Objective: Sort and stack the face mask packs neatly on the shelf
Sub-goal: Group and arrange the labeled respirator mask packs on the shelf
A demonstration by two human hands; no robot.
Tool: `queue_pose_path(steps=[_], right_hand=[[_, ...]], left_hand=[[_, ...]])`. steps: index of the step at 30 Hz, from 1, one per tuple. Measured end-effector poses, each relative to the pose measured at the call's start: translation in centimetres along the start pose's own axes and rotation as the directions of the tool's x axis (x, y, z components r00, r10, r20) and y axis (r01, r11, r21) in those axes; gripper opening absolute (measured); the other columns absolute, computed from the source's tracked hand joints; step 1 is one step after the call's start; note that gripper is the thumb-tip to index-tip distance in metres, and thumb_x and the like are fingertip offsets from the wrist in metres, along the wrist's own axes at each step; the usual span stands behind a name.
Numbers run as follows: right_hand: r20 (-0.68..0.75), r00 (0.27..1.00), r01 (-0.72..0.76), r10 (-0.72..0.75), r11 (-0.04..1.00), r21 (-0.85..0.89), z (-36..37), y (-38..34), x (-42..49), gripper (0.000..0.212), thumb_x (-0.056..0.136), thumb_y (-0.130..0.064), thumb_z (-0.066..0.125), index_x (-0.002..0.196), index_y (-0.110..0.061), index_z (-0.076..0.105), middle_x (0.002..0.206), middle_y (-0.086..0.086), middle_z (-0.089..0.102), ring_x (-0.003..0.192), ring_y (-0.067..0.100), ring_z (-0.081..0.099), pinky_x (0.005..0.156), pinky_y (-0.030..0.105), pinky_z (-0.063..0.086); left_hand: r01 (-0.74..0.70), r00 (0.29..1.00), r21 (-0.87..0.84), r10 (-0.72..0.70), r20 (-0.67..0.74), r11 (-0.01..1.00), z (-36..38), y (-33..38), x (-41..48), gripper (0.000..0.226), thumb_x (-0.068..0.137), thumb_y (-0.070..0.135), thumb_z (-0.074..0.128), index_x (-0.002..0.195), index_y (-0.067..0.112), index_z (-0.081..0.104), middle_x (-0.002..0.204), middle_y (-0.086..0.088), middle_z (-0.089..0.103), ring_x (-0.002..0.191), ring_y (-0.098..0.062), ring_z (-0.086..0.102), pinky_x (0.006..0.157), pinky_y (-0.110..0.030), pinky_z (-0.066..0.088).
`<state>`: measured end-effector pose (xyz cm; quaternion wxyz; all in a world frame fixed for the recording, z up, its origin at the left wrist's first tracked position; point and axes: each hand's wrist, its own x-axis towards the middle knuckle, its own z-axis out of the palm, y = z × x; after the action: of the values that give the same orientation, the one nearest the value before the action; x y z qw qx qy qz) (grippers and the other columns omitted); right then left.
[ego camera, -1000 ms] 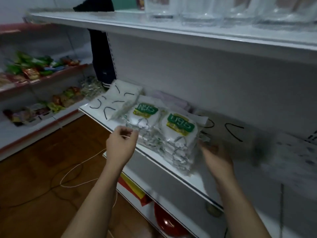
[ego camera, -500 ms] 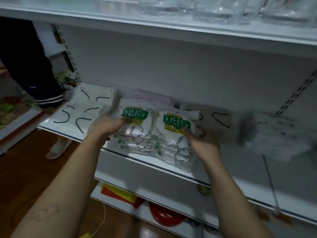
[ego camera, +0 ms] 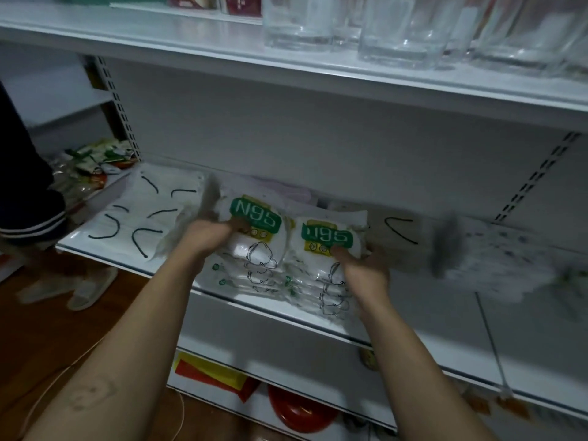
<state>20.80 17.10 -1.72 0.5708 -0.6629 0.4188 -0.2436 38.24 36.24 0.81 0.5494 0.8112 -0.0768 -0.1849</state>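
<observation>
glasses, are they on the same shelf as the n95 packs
No, the glasses stand on the upper shelf, one level above the N95 packs.

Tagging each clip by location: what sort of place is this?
Probably a small shop: white slotted retail shelving holds stacked N95 mask packs, clear glass containers stand on the shelf above, and snack packets lie further left.

Only one view — a wide-angle camera on the person's head, facing forward and down, near to the middle shelf [ego camera: 413,313]
</observation>
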Motion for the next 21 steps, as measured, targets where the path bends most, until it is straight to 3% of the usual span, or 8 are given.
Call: queue_pose_path(steps=[2, 4, 7, 9, 11, 15, 18, 21], right_hand=[[-0.015, 1.0, -0.025, 0.026, 0.997, 0.076, 0.2, 0.1, -0.1, 0.049, 0.075, -0.028, 0.078, 0.117, -0.015, 0.055, 0.091, -0.007, 0.067, 0.075, 0.005, 0.062, 0.056, 0.02, 0.044], [-0.003, 0.999, -0.032, 0.033, 0.993, 0.116, 0.2, -0.1, -0.2, 0.041, 0.075, -0.029, 0.079, 0.109, -0.018, 0.057, 0.092, -0.006, 0.067, 0.077, 0.006, 0.062, 0.057, 0.022, 0.045], [0.026, 0.999, -0.034, 0.031, 0.991, 0.128, 0.3, -0.3, 0.1, 0.032, 0.074, -0.028, 0.081, 0.094, -0.02, 0.056, 0.088, -0.006, 0.066, 0.075, 0.007, 0.062, 0.062, 0.025, 0.05], [0.06, 0.995, -0.085, 0.076, 0.983, 0.161, 0.4, -0.7, 0.6, 0.04, 0.071, -0.029, 0.084, 0.098, -0.014, 0.057, 0.089, -0.002, 0.067, 0.076, 0.011, 0.064, 0.064, 0.027, 0.051], [0.169, 0.97, -0.204, 0.177, 0.966, 0.16, 0.1, -1.5, 1.0, 0.052, 0.068, -0.037, 0.085, 0.104, -0.008, 0.061, 0.093, 0.004, 0.068, 0.077, 0.018, 0.065, 0.061, 0.028, 0.05], [0.311, 0.912, -0.317, 0.268, 0.941, 0.119, -0.8, -2.4, 1.4, 0.027, 0.08, -0.027, 0.077, 0.098, -0.01, 0.066, 0.087, 0.006, 0.072, 0.074, 0.019, 0.067, 0.061, 0.026, 0.05], [0.274, 0.947, -0.201, 0.167, 0.975, 0.097, 0.0, -1.6, 1.1, 0.039, 0.078, -0.024, 0.078, 0.112, -0.011, 0.064, 0.101, 0.007, 0.073, 0.088, 0.02, 0.07, 0.076, 0.033, 0.056], [0.192, 0.98, -0.073, 0.055, 0.993, 0.089, 0.4, -1.3, 0.3, 0.04, 0.077, -0.021, 0.079, 0.111, -0.017, 0.058, 0.101, -0.001, 0.069, 0.087, 0.012, 0.065, 0.066, 0.024, 0.05]], left_hand=[[-0.027, 0.999, -0.042, 0.026, -0.022, 0.999, 0.2, 0.2, 0.1, 0.069, 0.082, 0.045, 0.072, 0.137, 0.009, 0.051, 0.136, -0.011, 0.057, 0.117, -0.029, 0.057, 0.096, -0.039, 0.048], [-0.024, 1.0, -0.063, 0.023, -0.016, 0.998, 0.3, 0.3, 0.3, 0.062, 0.084, 0.042, 0.071, 0.134, 0.01, 0.052, 0.127, -0.01, 0.061, 0.106, -0.028, 0.062, 0.083, -0.036, 0.05], [0.043, 0.999, -0.101, -0.04, 0.034, 0.994, 0.2, 0.3, 0.0, 0.041, 0.081, 0.034, 0.076, 0.111, 0.011, 0.06, 0.082, -0.003, 0.064, 0.064, -0.016, 0.055, 0.059, -0.026, 0.042], [0.139, 0.989, -0.15, -0.13, 0.07, 0.979, 0.2, 0.2, -0.5, 0.028, 0.079, 0.03, 0.078, 0.093, 0.012, 0.062, 0.066, -0.002, 0.052, 0.052, -0.015, 0.041, 0.055, -0.024, 0.035], [0.203, 0.975, -0.217, -0.177, 0.133, 0.955, 0.1, -0.1, -0.7, 0.034, 0.075, 0.033, 0.08, 0.096, 0.01, 0.067, 0.072, -0.009, 0.055, 0.058, -0.019, 0.043, 0.056, -0.026, 0.034], [0.217, 0.972, -0.296, -0.177, 0.157, 0.93, 0.3, -0.9, -0.1, 0.049, 0.073, 0.036, 0.078, 0.114, 0.011, 0.069, 0.094, -0.014, 0.067, 0.072, -0.024, 0.058, 0.058, -0.027, 0.046], [0.213, 0.975, -0.346, -0.179, 0.13, 0.914, 0.7, -1.2, 0.2, 0.054, 0.065, 0.037, 0.081, 0.11, 0.01, 0.068, 0.092, -0.013, 0.059, 0.076, -0.024, 0.054, 0.065, -0.032, 0.044], [0.184, 0.983, -0.385, -0.164, 0.085, 0.905, 0.6, -1.6, 0.1, 0.063, 0.06, 0.036, 0.082, 0.114, 0.008, 0.065, 0.085, -0.012, 0.057, 0.065, -0.02, 0.046, 0.058, -0.03, 0.035]])
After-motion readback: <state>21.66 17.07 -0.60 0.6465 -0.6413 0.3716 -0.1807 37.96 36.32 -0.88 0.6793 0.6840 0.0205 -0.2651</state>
